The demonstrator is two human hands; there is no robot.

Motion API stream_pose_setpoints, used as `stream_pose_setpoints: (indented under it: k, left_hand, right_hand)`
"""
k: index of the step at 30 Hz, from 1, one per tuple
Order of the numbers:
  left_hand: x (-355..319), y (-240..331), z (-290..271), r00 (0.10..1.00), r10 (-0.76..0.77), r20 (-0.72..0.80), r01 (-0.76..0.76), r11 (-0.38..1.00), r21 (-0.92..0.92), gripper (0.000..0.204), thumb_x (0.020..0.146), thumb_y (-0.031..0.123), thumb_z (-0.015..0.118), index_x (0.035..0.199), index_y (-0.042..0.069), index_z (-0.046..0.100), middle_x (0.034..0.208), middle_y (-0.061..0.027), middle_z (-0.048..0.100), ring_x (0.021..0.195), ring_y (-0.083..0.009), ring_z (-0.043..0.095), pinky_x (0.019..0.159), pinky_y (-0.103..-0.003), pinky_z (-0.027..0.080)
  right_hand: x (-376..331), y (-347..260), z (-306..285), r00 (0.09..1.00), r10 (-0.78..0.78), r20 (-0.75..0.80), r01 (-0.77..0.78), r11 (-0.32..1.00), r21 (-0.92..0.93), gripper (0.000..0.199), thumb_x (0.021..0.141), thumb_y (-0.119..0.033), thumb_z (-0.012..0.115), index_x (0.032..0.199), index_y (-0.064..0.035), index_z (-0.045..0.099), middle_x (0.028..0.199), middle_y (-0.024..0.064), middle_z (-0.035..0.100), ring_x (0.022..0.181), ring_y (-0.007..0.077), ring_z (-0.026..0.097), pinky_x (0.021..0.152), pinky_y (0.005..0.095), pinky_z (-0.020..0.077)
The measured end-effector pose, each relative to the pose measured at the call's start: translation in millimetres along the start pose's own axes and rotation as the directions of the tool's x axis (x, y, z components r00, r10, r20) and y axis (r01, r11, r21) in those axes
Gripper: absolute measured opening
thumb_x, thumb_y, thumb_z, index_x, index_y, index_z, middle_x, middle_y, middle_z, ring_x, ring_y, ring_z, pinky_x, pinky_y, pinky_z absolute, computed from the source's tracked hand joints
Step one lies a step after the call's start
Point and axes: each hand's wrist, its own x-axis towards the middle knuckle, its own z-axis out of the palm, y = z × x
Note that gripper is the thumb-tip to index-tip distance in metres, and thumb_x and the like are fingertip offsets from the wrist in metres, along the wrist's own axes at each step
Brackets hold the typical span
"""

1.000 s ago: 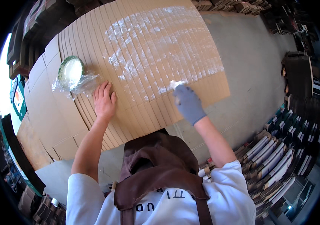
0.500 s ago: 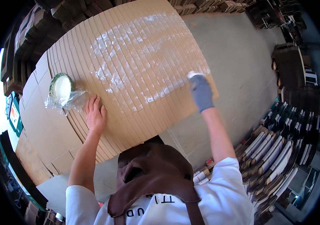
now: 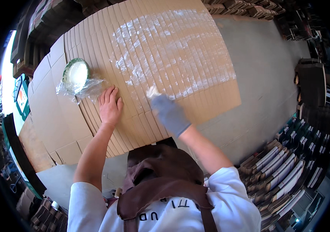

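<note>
Overlapping cardboard sheets (image 3: 91, 42) lie fanned out in front of me, their edges forming narrow strips. A shiny, streaky white coating (image 3: 165, 50) covers much of the strips' far right part. My right hand (image 3: 169, 115), in a grey glove, is closed around a brush (image 3: 153, 92); its pale tip meets the cardboard at the coating's near left edge, and its handle is hidden in the glove. My bare left hand (image 3: 111, 106) rests flat on the strips, fingers outstretched. Just left of it stands a green-rimmed bowl (image 3: 76, 74) of white paste, with crumpled clear plastic film (image 3: 82, 89) around its near side.
Larger flat cardboard (image 3: 56, 112) extends to the left under the bowl. Stacked cardboard bundles (image 3: 49, 31) rise at the far left. To the right is grey floor (image 3: 257, 65), with rows of stacked sheets (image 3: 281, 166) at the lower right. A brown apron (image 3: 161, 170) hangs before me.
My right hand has swept the brush leftward and nearer to me, from the strips' right edge toward my left hand. My left hand stays on the cardboard. The whole view has shifted slightly.
</note>
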Motion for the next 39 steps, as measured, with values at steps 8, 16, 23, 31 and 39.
stream_pose_setpoints:
  k: [8,16,23,31,39]
  left_hand:
    - [-5.9,-0.2,-2.0,1.0,-0.02,0.016,0.019,1.0,0.019,0.045,0.089,0.021,0.062,0.132,0.01,0.054,0.144,-0.0056,0.048,0.135,-0.0312,0.04,0.114,-0.049,0.029]
    - [-5.1,-0.5,-2.2,0.999,-0.025,0.029,0.025,0.999,0.02,0.044,0.09,0.021,0.061,0.132,0.01,0.053,0.144,-0.006,0.048,0.134,-0.0311,0.04,0.114,-0.049,0.029]
    - [-3.2,2.7,-4.6,1.0,-0.017,0.007,0.017,1.0,-0.013,0.043,0.09,0.02,0.061,0.131,0.011,0.054,0.143,-0.0055,0.049,0.134,-0.03,0.04,0.113,-0.049,0.03]
    - [-3.5,1.8,-2.2,1.0,-0.013,0.018,0.013,1.0,0.0,0.044,0.089,0.022,0.062,0.131,0.011,0.055,0.142,-0.0049,0.05,0.134,-0.0294,0.041,0.114,-0.048,0.03]
    - [-7.5,4.3,-5.1,0.999,-0.024,0.038,0.024,1.0,-0.004,0.046,0.089,0.019,0.063,0.133,0.01,0.054,0.142,-0.0069,0.049,0.134,-0.0312,0.041,0.114,-0.048,0.03]
  right_hand:
    - [24.9,30.8,-39.6,0.921,0.353,-0.166,-0.295,0.909,0.293,0.015,0.095,-0.02,0.062,0.103,-0.0099,0.067,0.105,0.0159,0.065,0.092,0.0355,0.067,0.078,0.0446,0.0541]
    - [16.0,94.3,-62.2,0.851,0.476,-0.222,-0.441,0.877,0.189,0.014,0.095,-0.021,0.063,0.101,-0.0081,0.066,0.089,0.0143,0.067,0.085,0.0311,0.068,0.075,0.0409,0.0546]
    - [-2.5,62.6,-48.5,0.939,0.337,-0.065,-0.33,0.939,0.093,0.014,0.091,-0.011,0.065,0.104,-0.0075,0.068,0.1,0.0126,0.066,0.091,0.0301,0.066,0.08,0.0362,0.0533]
    - [-21.3,0.7,-3.5,0.992,-0.117,0.053,0.105,0.976,0.191,0.018,0.09,-0.006,0.06,0.106,-0.0063,0.067,0.106,0.0142,0.066,0.096,0.0345,0.065,0.086,0.0408,0.0533]
    - [5.9,-16.2,2.6,0.995,-0.095,-0.015,0.096,0.981,0.166,0.017,0.089,-0.005,0.057,0.102,-0.0092,0.066,0.099,0.0144,0.064,0.092,0.0344,0.065,0.079,0.0424,0.0538]
